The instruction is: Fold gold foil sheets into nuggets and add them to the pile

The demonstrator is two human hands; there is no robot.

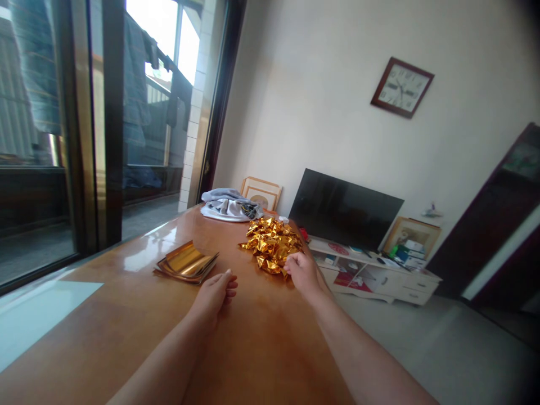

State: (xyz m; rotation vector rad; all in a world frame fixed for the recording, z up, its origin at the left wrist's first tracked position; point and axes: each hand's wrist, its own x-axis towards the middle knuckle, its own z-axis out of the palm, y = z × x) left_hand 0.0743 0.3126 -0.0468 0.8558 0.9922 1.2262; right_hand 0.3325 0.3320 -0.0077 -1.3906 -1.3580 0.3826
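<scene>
Right hand [304, 274] touches gold foil [270, 246]; left hand [215, 295] relaxed.

Both bare arms reach forward and inward from the bottom of the view, the left forearm [162, 360] and right forearm [363, 351] angling toward each other. The left hand [215, 298] lies relaxed with its back upward, fingers loosely curled and thumb raised. The right hand [304, 275] sits further forward, knuckles up, its fingers [293, 262] bent downward, their tips hidden from view.
</scene>
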